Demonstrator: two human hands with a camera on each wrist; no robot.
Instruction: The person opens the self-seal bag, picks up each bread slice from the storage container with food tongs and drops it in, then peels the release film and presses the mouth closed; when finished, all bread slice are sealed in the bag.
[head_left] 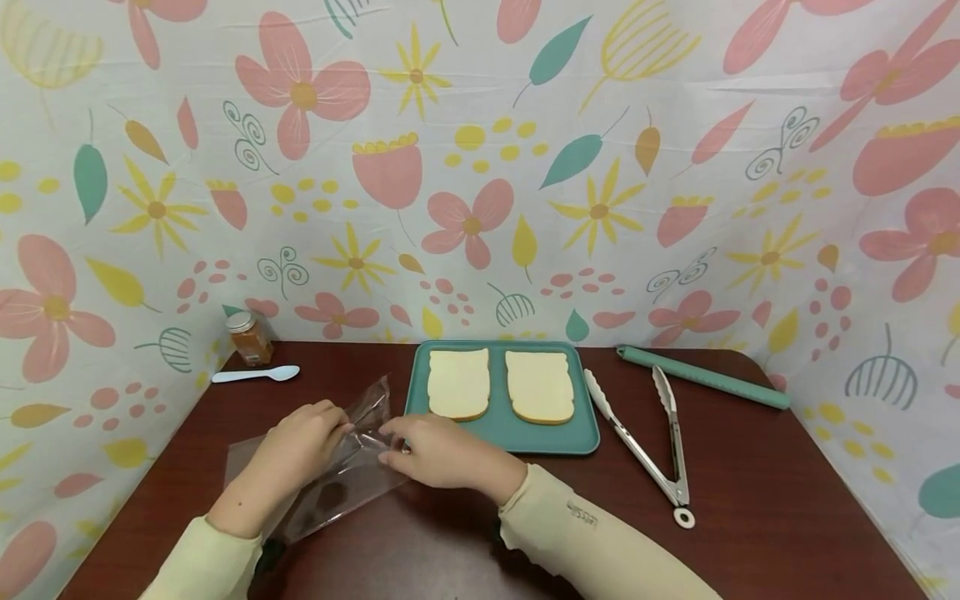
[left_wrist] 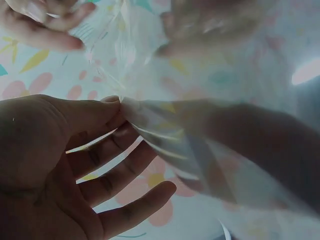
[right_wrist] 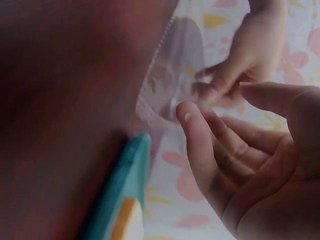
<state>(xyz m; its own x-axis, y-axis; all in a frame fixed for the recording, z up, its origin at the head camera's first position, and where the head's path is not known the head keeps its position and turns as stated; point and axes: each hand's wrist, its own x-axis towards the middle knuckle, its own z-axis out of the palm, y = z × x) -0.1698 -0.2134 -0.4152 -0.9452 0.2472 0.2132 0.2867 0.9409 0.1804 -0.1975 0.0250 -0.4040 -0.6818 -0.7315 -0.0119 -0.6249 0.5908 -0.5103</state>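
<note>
A clear plastic bag [head_left: 337, 492] is stretched out at a slant above the front left of the table. My left hand [head_left: 300, 446] pinches it between thumb and forefinger near its upper edge; in the left wrist view the other fingers of that left hand [left_wrist: 85, 150] are spread apart. Close by on the right, my right hand [head_left: 450, 454] reaches toward the same edge. The right wrist view shows the thumb and forefinger of the right hand [right_wrist: 240, 155] apart, fingers loosely bent beside the bag [right_wrist: 170, 75]. Whether a fingertip touches the film is unclear.
Two bread slices [head_left: 459, 383] lie side by side on a teal tray [head_left: 487, 437] at the back centre. Metal tongs [head_left: 637, 450] and a green rolling pin [head_left: 705, 377] lie right of it. At the back left are a jar [head_left: 251, 340] and a pale blue spoon [head_left: 258, 374].
</note>
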